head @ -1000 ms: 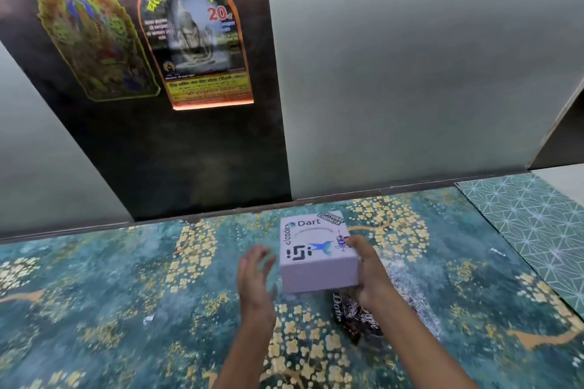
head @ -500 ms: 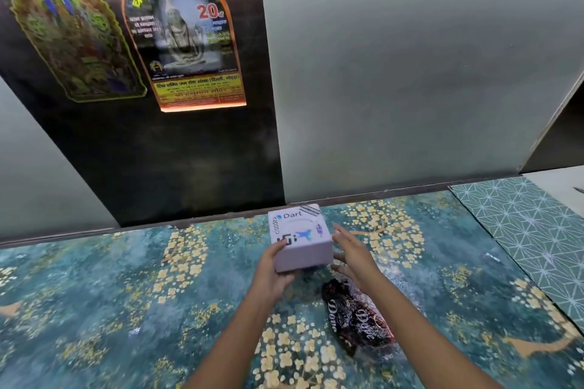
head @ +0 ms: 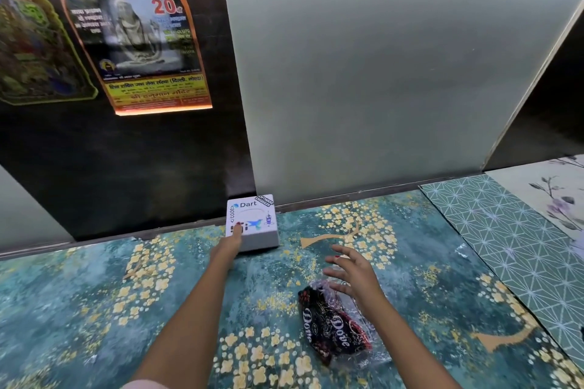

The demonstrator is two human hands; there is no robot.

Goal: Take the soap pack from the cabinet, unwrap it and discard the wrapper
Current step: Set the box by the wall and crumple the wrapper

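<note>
Left hand: on my feed the left hand (head: 231, 243) is stretched forward, its fingers laid straight on the near left corner of the white box (head: 254, 221). It is relaxed and clasps nothing.
Right hand: the right hand (head: 352, 271) is released, palm down and fingers spread, poised over the far end of the soap pack (head: 331, 330). I cannot tell whether the lowest fingertip touches the plastic.
Soap pack: black, lettered "Dove" in white, it lies flat on the teal mat (head: 94, 300), near me and right of centre, with crinkled clear plastic (head: 363, 357) around it.
White box: it carries stickers, 1 reading "Dart". It sits at the back edge of the mat, against the ledge where the dark panel (head: 126, 167) meets the frosted panel (head: 379, 73), well apart from the soap pack.
Back wall: the dark panel bears 2 posters, an orange-bordered poster (head: 136, 31) and a green-edged poster (head: 31, 41) cut off by the left edge.
Right side: a geometric sheet (head: 505, 246) lies just beside the mat, with a pale flowered sheet (head: 553, 193) beyond it.
</note>
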